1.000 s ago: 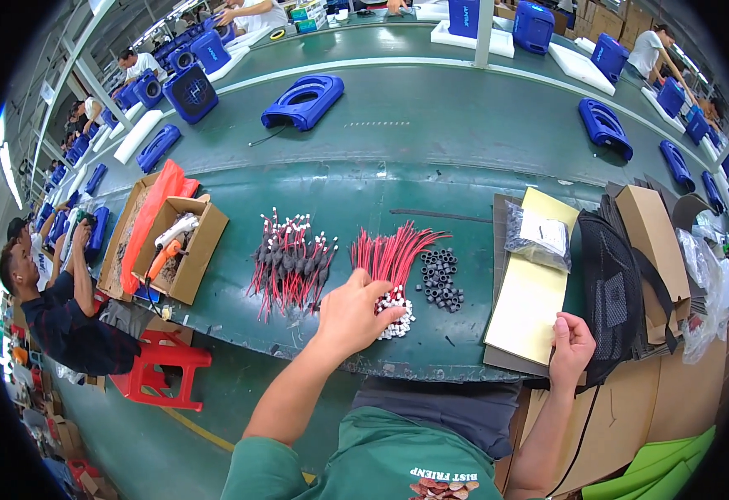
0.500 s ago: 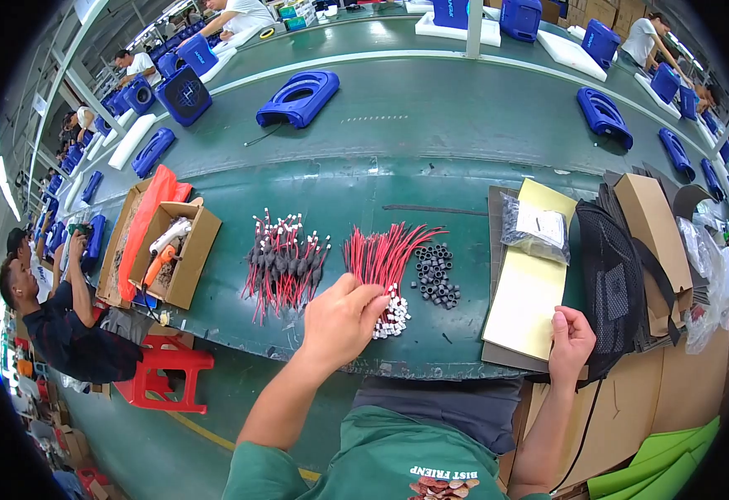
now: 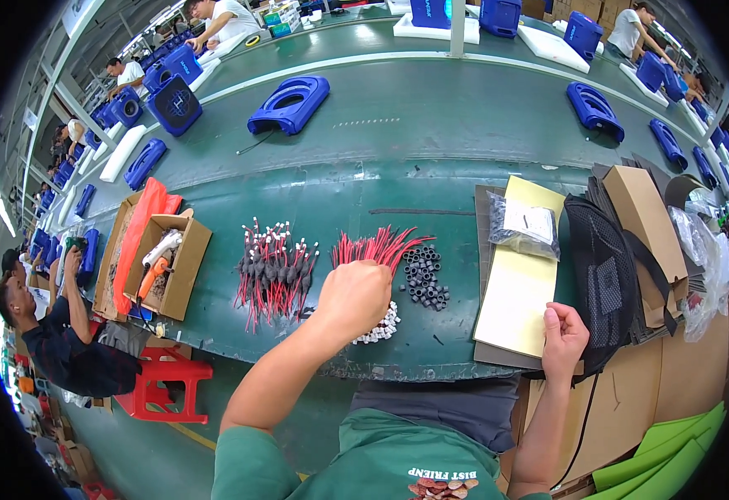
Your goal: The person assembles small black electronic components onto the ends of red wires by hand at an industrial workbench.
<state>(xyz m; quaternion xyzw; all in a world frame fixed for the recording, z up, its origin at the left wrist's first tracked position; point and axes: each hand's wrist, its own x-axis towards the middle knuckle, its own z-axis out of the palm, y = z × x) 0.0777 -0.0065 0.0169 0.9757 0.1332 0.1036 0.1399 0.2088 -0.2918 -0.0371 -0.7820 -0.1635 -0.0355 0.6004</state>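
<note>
My left hand [image 3: 354, 297] is closed over a bundle of red and black wires [image 3: 374, 245], its knuckles up. Whatever its fingers hold is hidden beneath it. White connectors [image 3: 379, 327] at the near ends of the wires show beside the wrist. Left of it lies a pile of red wire leads with dark sleeved lumps [image 3: 274, 271] and white plugs. Short black ring-like tubes [image 3: 424, 279] lie loose to the right of the bundle. My right hand [image 3: 565, 337] rests by the right edge of a yellow sheet [image 3: 514, 304], fingers curled and thumb against them; anything between them cannot be made out.
Left, a cardboard box [image 3: 183, 279] holds a white-and-orange hand tool [image 3: 154, 275]. A clear bag of dark parts [image 3: 524, 227] lies on the sheet; a black mesh bag [image 3: 602, 283] stands right. Blue housings [image 3: 289, 106] sit beyond. A person [image 3: 69, 325] works at left near a red stool [image 3: 169, 383].
My left hand has moved forward and right, from the left edge of the wire bundle to on top of it. The whole view has shifted slightly; my right hand stays by the yellow sheet.
</note>
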